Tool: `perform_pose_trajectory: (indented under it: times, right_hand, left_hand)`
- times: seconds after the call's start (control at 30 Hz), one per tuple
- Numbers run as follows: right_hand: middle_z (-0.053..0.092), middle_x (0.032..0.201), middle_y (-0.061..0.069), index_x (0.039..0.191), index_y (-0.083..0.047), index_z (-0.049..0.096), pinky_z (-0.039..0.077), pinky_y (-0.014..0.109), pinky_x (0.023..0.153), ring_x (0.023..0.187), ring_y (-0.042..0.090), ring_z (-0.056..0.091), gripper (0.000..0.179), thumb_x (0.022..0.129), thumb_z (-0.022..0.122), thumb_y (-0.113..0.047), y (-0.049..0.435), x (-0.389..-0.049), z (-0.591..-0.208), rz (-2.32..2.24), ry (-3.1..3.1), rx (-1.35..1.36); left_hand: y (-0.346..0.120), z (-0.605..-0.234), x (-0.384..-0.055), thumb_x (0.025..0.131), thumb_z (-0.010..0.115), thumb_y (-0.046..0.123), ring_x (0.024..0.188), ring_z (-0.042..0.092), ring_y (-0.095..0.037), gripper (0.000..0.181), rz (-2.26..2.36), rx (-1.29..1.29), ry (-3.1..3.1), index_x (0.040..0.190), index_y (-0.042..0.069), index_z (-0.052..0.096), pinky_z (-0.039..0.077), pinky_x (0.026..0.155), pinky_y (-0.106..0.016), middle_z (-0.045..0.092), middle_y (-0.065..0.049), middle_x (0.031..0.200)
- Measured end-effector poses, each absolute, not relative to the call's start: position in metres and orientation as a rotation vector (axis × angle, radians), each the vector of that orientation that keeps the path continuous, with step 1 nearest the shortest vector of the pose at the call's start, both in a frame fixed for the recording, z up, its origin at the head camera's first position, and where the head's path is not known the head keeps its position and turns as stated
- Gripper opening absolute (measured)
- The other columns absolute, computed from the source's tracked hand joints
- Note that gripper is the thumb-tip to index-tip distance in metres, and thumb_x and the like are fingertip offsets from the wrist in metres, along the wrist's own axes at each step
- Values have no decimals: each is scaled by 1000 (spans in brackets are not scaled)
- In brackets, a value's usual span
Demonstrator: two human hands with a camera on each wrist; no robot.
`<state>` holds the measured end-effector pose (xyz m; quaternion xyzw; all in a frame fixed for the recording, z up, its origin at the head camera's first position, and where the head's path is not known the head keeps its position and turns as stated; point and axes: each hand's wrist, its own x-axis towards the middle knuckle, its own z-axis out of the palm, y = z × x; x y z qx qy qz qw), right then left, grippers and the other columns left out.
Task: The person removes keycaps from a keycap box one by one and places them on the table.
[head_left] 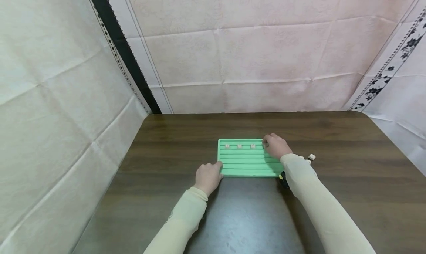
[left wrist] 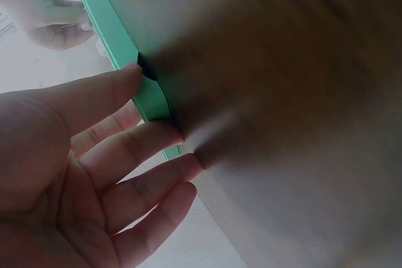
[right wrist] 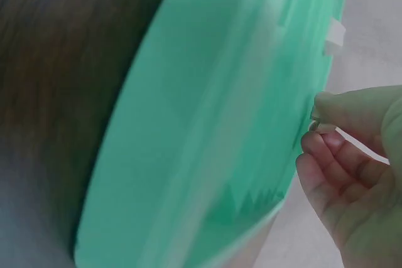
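Observation:
A light green ridged board (head_left: 249, 161) lies on the table, with three small white blocks (head_left: 239, 146) spaced in a row along its far ridge. At the board's near left corner, my left hand (head_left: 208, 177) grips the edge, thumb on one side and fingers against the other in the left wrist view. My right hand (head_left: 277, 146) is over the far right part of the board. Its thumb and fingertips pinch a small block (right wrist: 315, 125), mostly hidden by the fingers. Two white blocks (right wrist: 335, 37) stand further along the ridge in the right wrist view.
On the brown wooden table (head_left: 186, 135), a loose white block (head_left: 311, 157) lies right of the board, beside the right sleeve. Part of another pale piece shows by that sleeve. Pale cloth (head_left: 266, 61) hangs behind the table and at both sides.

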<state>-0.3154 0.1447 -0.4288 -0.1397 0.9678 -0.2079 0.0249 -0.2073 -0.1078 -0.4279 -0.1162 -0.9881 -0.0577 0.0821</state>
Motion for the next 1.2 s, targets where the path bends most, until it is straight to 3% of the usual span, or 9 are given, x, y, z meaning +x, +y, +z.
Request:
perform_pose_trajectory:
  times: [0.53, 1.2]
  right_hand:
    - [57, 109, 19, 113, 0, 57, 44, 49, 81, 96, 31, 55, 27, 92, 49, -14, 196, -305, -409, -633, 3036, -364]
    - [60, 96, 19, 103, 1, 61, 44, 48, 73, 85, 30, 55, 20, 88, 54, -11, 258, -289, -425, -537, 3046, -221]
  left_hand:
    - [-108, -427, -212, 78, 72, 26, 51, 55, -19, 19, -186, -316, -2993, 87, 13, 61, 40, 45, -29, 65, -5, 68]
    - [-104, -427, -208, 79, 71, 25, 50, 49, -15, 20, -201, -332, -3014, 91, 12, 63, 41, 47, -29, 66, -5, 70]
